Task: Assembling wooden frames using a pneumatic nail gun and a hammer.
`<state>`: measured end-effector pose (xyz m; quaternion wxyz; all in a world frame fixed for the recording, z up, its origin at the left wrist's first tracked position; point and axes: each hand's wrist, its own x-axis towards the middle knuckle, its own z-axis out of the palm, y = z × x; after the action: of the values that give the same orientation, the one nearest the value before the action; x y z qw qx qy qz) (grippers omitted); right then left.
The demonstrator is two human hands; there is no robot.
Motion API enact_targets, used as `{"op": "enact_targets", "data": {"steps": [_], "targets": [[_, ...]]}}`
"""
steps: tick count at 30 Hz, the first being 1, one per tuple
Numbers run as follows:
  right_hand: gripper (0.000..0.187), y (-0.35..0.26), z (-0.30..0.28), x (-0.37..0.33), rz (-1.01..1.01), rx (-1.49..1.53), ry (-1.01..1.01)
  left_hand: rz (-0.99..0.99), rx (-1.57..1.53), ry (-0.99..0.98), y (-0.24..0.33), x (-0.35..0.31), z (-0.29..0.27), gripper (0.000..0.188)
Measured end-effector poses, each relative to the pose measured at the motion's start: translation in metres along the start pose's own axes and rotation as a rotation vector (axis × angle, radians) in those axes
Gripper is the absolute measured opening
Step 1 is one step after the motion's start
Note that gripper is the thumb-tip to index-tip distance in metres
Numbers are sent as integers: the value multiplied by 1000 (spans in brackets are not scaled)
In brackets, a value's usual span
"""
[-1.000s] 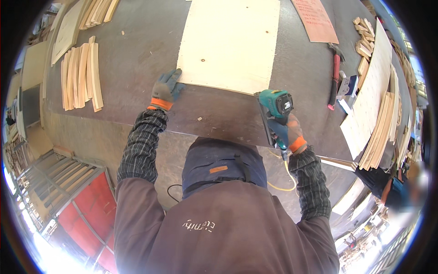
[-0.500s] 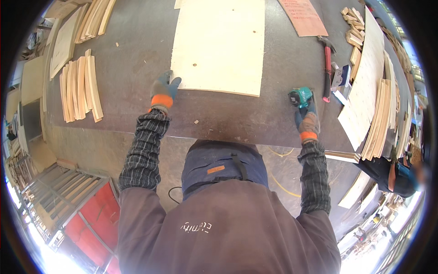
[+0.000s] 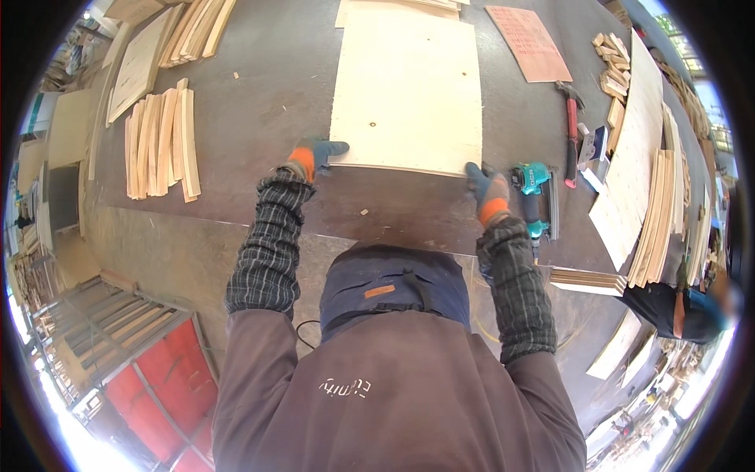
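Note:
A pale rectangular plywood panel point(image 3: 406, 94) lies lengthwise before me on the dark worktable. Gloved in teal and orange, my left hand point(image 3: 316, 154) holds its near left corner, the thumb over the top face. At the near right corner my right hand point(image 3: 488, 190) grips the edge, its fingers partly hidden. Just right of that hand a teal nail gun point(image 3: 532, 178) rests on the tabletop, let go of. Farther right lies a claw hammer point(image 3: 571, 126) with a red and black handle, next to a small blue and white box point(image 3: 591, 148).
Bundles of wooden strips point(image 3: 163, 141) lie on the left of the worktable point(image 3: 252, 149). A reddish board with writing point(image 3: 528, 45) is at the far right, near a pile of short wood blocks point(image 3: 613, 71). Long plywood and strips point(image 3: 654, 212) line the right edge. A metal-framed red rack point(image 3: 161, 385) stands lower left.
My right hand has put down the nail gun and moved left to the panel's near right corner. My left hand still holds the left corner. The view has shifted slightly.

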<state>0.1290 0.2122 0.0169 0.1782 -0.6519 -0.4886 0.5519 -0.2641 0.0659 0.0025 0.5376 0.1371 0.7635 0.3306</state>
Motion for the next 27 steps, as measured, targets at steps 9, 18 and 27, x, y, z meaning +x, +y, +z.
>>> {"op": "enact_targets", "data": {"steps": [9,18,27], "targets": [[33,13,-58,-65,-479,-92,-251,108,-224,-343,-47,-86,4,59],[62,-79,-67,-162,-463,249,-321,255,-772,-550,-74,-157,20,53],[87,-165,20,-244,-901,81,-467,404,-201,-178,-67,-217,85,63]]}}
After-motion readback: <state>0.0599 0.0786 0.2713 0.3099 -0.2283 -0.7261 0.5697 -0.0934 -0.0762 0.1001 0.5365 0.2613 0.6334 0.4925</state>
